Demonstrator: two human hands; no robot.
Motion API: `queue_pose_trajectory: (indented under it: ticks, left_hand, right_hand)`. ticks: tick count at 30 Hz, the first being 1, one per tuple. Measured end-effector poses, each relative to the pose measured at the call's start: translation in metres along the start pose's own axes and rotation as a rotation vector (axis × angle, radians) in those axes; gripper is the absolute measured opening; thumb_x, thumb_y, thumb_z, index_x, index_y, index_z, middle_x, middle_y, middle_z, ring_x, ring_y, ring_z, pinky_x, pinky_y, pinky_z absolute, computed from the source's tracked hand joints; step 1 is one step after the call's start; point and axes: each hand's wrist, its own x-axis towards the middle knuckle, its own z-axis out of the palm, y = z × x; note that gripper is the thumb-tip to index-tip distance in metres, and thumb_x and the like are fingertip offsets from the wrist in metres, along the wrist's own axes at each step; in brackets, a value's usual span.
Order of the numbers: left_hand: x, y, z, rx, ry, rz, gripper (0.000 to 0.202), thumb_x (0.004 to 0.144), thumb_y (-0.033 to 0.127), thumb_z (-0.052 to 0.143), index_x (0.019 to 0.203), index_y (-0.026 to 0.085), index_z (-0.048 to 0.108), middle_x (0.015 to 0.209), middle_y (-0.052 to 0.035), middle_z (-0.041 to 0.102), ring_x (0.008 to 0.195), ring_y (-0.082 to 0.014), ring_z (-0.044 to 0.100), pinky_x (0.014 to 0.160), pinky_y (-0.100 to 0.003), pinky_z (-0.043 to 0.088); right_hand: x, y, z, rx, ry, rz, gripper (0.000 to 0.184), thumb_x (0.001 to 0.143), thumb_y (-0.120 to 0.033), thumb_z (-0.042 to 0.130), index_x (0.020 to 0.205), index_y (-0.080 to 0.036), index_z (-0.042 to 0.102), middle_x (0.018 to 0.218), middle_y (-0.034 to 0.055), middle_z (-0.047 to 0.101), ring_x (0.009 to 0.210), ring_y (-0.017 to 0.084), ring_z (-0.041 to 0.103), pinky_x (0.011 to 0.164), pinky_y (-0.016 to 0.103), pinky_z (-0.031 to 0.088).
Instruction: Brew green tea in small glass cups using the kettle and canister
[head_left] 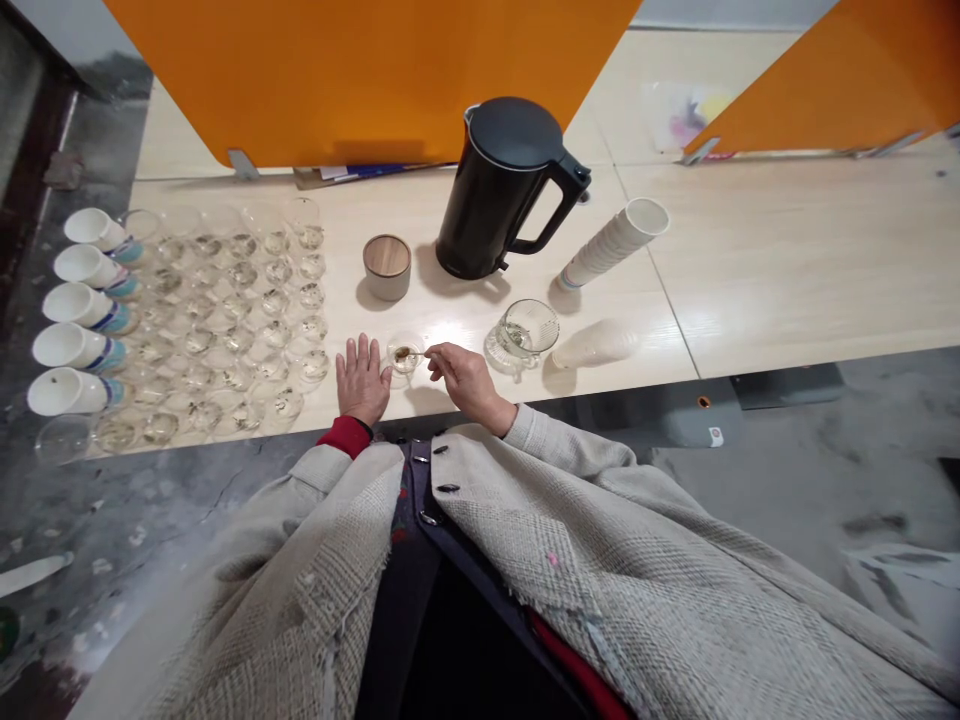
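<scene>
Two things to check: what are the left hand (pixel 363 380) and the right hand (pixel 469 382) doing at the near edge of the tabletop (pixel 787 260)?

Left hand lies open and flat, fingers spread, just beside a small glass cup (pixel 405 365). Right hand is closed in a pinch on a slim spoon (pixel 424 353), its tip over that cup, holding something dark.

How do you keep that clean?

Hold the wrist low, keep the tip centered over the cup's mouth, and let the flat left hand steady you.

What's around them?

To the left, rows of glass cups (pixel 240 310), then white blue-banded cups (pixel 79 340) on their sides. To the right, a glass pitcher (pixel 527 330). Farther back stand a wood-lidded canister (pixel 387 266) and a black kettle (pixel 499 190), with a stack of white cups (pixel 611 243) lying tilted.
</scene>
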Motion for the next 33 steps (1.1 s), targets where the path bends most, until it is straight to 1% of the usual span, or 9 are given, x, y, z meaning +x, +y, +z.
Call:
queue_pose_trajectory:
  ticks: [5, 9, 11, 14, 18, 21, 24, 30, 33]
  left_hand:
    - [0.0, 0.0, 0.001, -0.008, -0.001, 0.001, 0.068, 0.107, 0.038, 0.042, 0.17, 0.013, 0.039, 0.182, -0.0143, 0.023, 0.172, -0.0354, 0.015, 0.139, -0.062, 0.01]
    - [0.0, -0.001, 0.001, -0.025, 0.012, 0.006, 0.067, 0.107, 0.038, 0.043, 0.17, 0.014, 0.039, 0.182, -0.0137, 0.024, 0.172, -0.0353, 0.015, 0.139, -0.062, 0.01]
    - [0.0, -0.001, 0.0, -0.024, 0.008, 0.006, 0.067, 0.108, 0.039, 0.042, 0.17, 0.013, 0.04, 0.182, -0.0141, 0.024, 0.172, -0.0355, 0.015, 0.139, -0.062, 0.01]
    - [-0.001, -0.001, -0.001, -0.016, -0.001, 0.002, 0.067, 0.108, 0.039, 0.042, 0.169, 0.012, 0.041, 0.182, -0.0148, 0.024, 0.172, -0.036, 0.015, 0.139, -0.061, 0.01]
    - [0.0, -0.001, 0.0, -0.016, 0.004, 0.001, 0.068, 0.108, 0.039, 0.041, 0.169, 0.011, 0.04, 0.182, -0.0156, 0.024, 0.172, -0.036, 0.015, 0.139, -0.062, 0.01]
    - [0.0, -0.002, 0.002, -0.013, 0.013, 0.0, 0.067, 0.108, 0.039, 0.041, 0.169, 0.013, 0.041, 0.182, -0.0143, 0.025, 0.172, -0.0349, 0.015, 0.139, -0.062, 0.01]
    - [0.001, -0.004, 0.004, -0.01, 0.023, 0.006, 0.067, 0.108, 0.04, 0.042, 0.17, 0.015, 0.04, 0.182, -0.0134, 0.025, 0.172, -0.0351, 0.015, 0.139, -0.062, 0.01]
    - [0.002, -0.005, 0.005, -0.006, 0.031, 0.007, 0.067, 0.108, 0.041, 0.04, 0.17, 0.014, 0.04, 0.182, -0.0138, 0.025, 0.172, -0.036, 0.016, 0.139, -0.063, 0.01]
    - [0.002, -0.004, 0.005, -0.001, 0.03, 0.004, 0.067, 0.108, 0.04, 0.039, 0.17, 0.013, 0.039, 0.182, -0.0149, 0.024, 0.172, -0.0352, 0.013, 0.139, -0.062, 0.01]
  right_hand:
    - [0.0, -0.005, -0.004, 0.015, -0.003, 0.011, 0.042, 0.115, -0.049, 0.038, 0.102, -0.022, 0.067, 0.082, 0.0016, 0.073, 0.063, 0.011, 0.07, 0.068, 0.024, 0.055]
    - [-0.003, -0.014, -0.017, 0.083, 0.092, 0.002, 0.049, 0.113, -0.061, 0.04, 0.1, -0.023, 0.067, 0.079, 0.0009, 0.071, 0.062, 0.012, 0.071, 0.066, 0.025, 0.057]
    - [-0.007, -0.02, -0.028, 0.13, 0.171, -0.008, 0.048, 0.112, -0.062, 0.043, 0.1, -0.023, 0.068, 0.079, 0.0003, 0.071, 0.061, 0.012, 0.072, 0.065, 0.026, 0.059]
    - [-0.016, -0.028, -0.051, 0.169, 0.333, -0.023, 0.04, 0.111, -0.057, 0.051, 0.101, -0.023, 0.069, 0.08, -0.0004, 0.072, 0.061, 0.012, 0.072, 0.064, 0.028, 0.061]
    - [-0.032, -0.03, -0.082, 0.097, 0.545, 0.015, 0.034, 0.111, -0.053, 0.053, 0.102, -0.025, 0.07, 0.082, -0.0002, 0.073, 0.063, 0.014, 0.073, 0.065, 0.03, 0.064]
    - [-0.045, -0.019, -0.1, -0.017, 0.696, 0.051, 0.035, 0.11, -0.054, 0.053, 0.101, -0.025, 0.07, 0.082, 0.0002, 0.073, 0.062, 0.015, 0.074, 0.062, 0.03, 0.063]
    - [-0.057, 0.001, -0.106, -0.098, 0.782, 0.098, 0.038, 0.109, -0.056, 0.053, 0.099, -0.024, 0.07, 0.082, 0.0004, 0.072, 0.062, 0.015, 0.074, 0.062, 0.03, 0.063]
    - [-0.062, 0.047, -0.093, -0.163, 0.715, 0.221, 0.044, 0.109, -0.058, 0.046, 0.1, -0.022, 0.07, 0.083, 0.0034, 0.077, 0.065, 0.017, 0.077, 0.066, 0.03, 0.061]
    - [-0.059, 0.062, -0.086, -0.178, 0.669, 0.266, 0.047, 0.108, -0.059, 0.043, 0.101, -0.021, 0.069, 0.083, 0.0049, 0.078, 0.066, 0.018, 0.078, 0.068, 0.031, 0.061]
